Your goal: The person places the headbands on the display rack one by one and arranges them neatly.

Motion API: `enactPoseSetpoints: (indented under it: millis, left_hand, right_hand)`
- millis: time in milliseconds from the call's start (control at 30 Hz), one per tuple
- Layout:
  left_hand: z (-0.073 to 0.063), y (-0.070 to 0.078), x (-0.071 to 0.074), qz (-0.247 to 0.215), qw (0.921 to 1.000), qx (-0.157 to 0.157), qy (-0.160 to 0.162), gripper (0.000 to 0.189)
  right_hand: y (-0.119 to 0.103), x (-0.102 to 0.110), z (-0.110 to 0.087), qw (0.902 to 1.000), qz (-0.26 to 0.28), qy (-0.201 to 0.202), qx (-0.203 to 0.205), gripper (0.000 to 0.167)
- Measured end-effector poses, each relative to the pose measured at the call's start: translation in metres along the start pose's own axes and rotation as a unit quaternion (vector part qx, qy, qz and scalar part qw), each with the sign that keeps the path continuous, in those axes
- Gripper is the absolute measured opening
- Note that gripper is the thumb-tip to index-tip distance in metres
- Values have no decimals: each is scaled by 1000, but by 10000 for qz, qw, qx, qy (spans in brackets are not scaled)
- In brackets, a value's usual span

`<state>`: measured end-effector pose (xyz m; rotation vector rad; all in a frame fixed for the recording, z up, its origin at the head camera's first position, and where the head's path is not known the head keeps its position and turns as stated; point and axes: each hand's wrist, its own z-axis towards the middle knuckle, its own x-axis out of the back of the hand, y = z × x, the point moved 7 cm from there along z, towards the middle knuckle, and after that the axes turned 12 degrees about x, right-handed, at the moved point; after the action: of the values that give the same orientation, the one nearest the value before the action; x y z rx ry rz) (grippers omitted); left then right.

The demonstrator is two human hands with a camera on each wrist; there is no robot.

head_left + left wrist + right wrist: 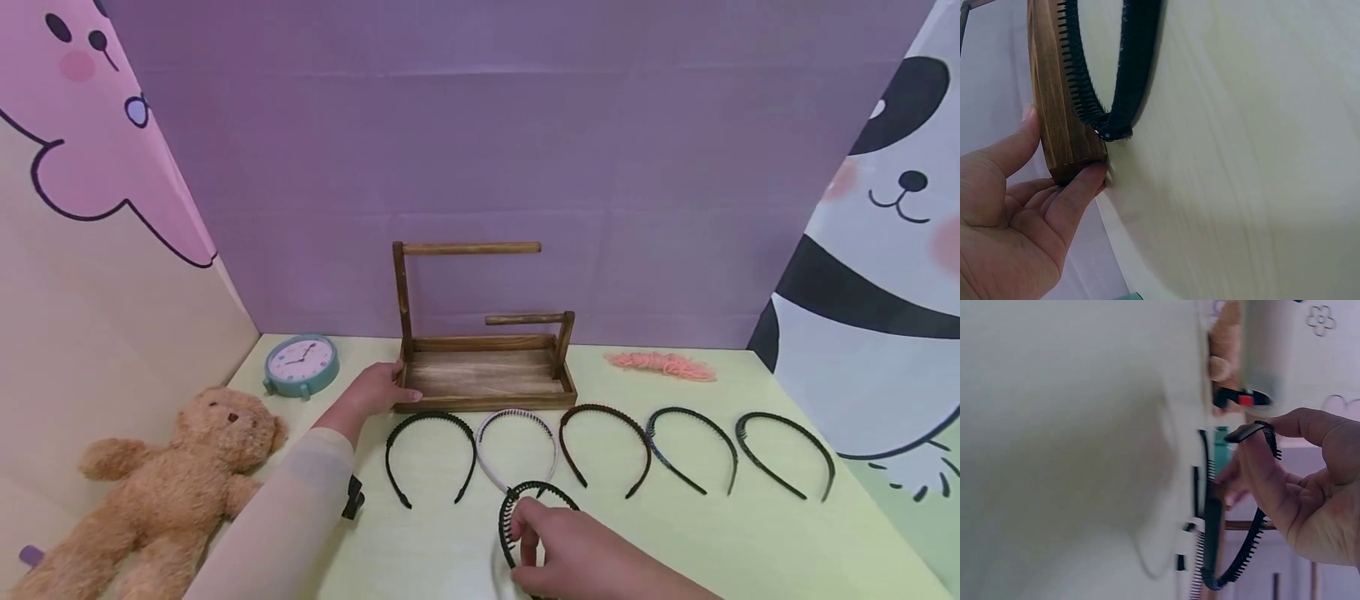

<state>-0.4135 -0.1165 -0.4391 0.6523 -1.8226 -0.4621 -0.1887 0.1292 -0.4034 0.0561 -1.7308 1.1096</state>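
Observation:
My left hand [372,395] grips the left end of a brown wooden rack [480,372], a shallow tray with two bars on posts. In the left wrist view, the thumb lies on one side of its corner and the fingers on the other. My right hand [573,546] pinches a black toothed headband [1249,552] above the near part of the table. In front of the rack, a black headband [431,416], a pale lilac headband [557,454] and a dark brown headband [606,407] lie in a row.
Further right along the row lie a bluish-black headband [693,412] and another dark headband [787,417]. Behind them is a pink bundle of yarn [663,365]. On the left are a teal clock [302,364] and a brown teddy bear [168,492]. A purple backdrop [495,150] stands behind the table.

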Motion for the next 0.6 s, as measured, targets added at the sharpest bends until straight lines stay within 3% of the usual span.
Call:
enactPoseSetpoints:
  millis: [167,400,600]
  left_hand:
    - [-3,-2,0,-187,9997,122,-36,84]
    - [0,-3,-3,-172,9998,105,-25,85]
    - [5,-4,-4,-264,9995,198,-5,85]
  right_hand:
    - [-14,18,-2,9993,267,177,216,23]
    - [-20,46,0,9970,47,669,388,21]
    - [-17,66,15,9911,226,1180,576,20]
